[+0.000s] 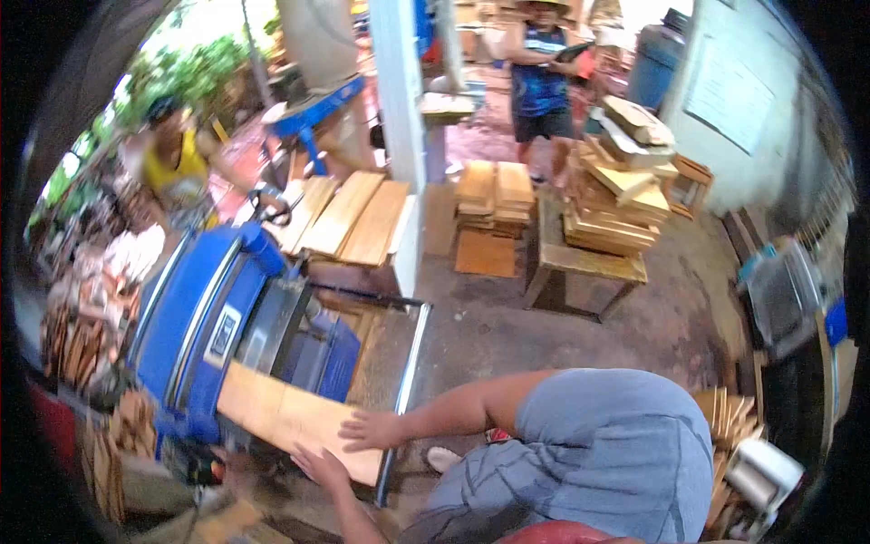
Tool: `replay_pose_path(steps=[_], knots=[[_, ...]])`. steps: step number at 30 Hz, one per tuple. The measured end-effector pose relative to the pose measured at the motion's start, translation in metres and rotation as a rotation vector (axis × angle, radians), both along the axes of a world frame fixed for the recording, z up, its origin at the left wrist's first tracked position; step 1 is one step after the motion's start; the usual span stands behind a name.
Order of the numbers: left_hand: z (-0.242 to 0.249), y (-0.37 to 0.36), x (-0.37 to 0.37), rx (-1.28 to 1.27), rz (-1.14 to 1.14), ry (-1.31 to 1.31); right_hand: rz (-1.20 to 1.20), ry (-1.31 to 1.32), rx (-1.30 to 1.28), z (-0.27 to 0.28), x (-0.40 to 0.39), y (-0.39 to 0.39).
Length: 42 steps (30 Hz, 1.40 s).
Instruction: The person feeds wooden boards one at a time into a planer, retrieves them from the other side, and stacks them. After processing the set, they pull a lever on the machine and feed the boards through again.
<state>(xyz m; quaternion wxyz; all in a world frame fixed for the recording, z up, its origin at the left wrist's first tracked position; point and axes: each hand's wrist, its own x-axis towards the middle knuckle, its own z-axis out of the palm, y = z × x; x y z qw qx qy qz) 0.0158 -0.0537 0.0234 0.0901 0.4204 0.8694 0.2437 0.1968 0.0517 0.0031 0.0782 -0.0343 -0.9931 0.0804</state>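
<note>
My right hand (369, 431) lies flat near the end of a pale wooden board (313, 412), fingers spread. Lower down, my left hand (322, 469) rests at the near edge of the same board, fingers stretched out. The board sits on the outfeed side of a blue planer-like machine (195, 313), butted against another pale board (249, 392) whose far end is at the machine's opening. A bar (412, 363) with a bright metal edge runs past the board's near end.
Across the machine stands a person in a yellow top (186, 168); another in a blue top (541, 77) stands at the back. Boards lie on a table (403, 272) by a white post (396, 100). Stacked wood covers a wooden bench (541, 272). Scrap wood (77, 335) is piled left.
</note>
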Motion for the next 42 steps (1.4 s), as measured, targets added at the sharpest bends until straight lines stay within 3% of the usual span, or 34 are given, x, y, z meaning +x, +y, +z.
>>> replay_pose_path(steps=[2,4,6,9,17,25,28,30,31,33,35,36,39,40,42], knots=[[0.006,-0.010,0.025,-0.232,-0.260,0.083,0.003,-0.070,-0.014,0.029,-0.002,0.000],[-0.003,-0.025,0.030,-0.144,-0.368,-0.038,0.002,-0.036,-0.085,0.020,-0.012,0.007],[-0.021,-0.034,0.019,-0.206,-0.478,0.115,0.019,0.011,-0.059,0.004,-0.024,0.017],[0.011,-0.020,0.014,-0.311,-0.470,0.068,-0.024,0.024,-0.080,0.002,-0.043,0.018],[-0.001,0.021,-0.011,-0.134,-0.445,0.212,-0.036,0.034,-0.014,-0.004,-0.075,0.053],[-0.002,0.034,-0.025,-0.183,-0.443,0.245,-0.002,0.031,-0.078,-0.008,-0.094,0.074],[-0.008,0.043,-0.038,-0.285,-0.452,0.274,-0.076,-0.150,-0.317,0.028,-0.076,0.081],[-0.012,0.054,-0.040,-0.414,-0.412,0.315,-0.140,0.067,-0.311,0.017,-0.032,0.089],[-0.001,0.066,-0.032,-0.437,-0.351,0.217,-0.189,0.212,-0.277,0.006,-0.001,0.088],[0.011,0.091,-0.025,-0.407,-0.386,0.201,-0.409,0.092,-0.271,-0.026,0.067,0.080],[0.014,0.100,-0.023,-0.329,-0.426,0.218,-0.330,-0.395,-0.242,-0.012,0.106,0.092],[0.012,0.099,-0.027,-0.330,-0.425,0.218,-0.329,-0.396,-0.242,-0.007,0.113,0.086],[0.004,0.104,-0.038,-0.204,-0.507,0.192,-0.231,0.140,0.054,-0.001,0.128,0.084],[0.000,0.107,-0.043,-0.204,-0.512,0.186,-0.235,0.134,0.053,-0.007,0.120,0.084],[-0.010,0.112,-0.054,-0.173,-0.574,0.221,-0.485,-0.371,0.064,-0.026,0.100,0.083]])
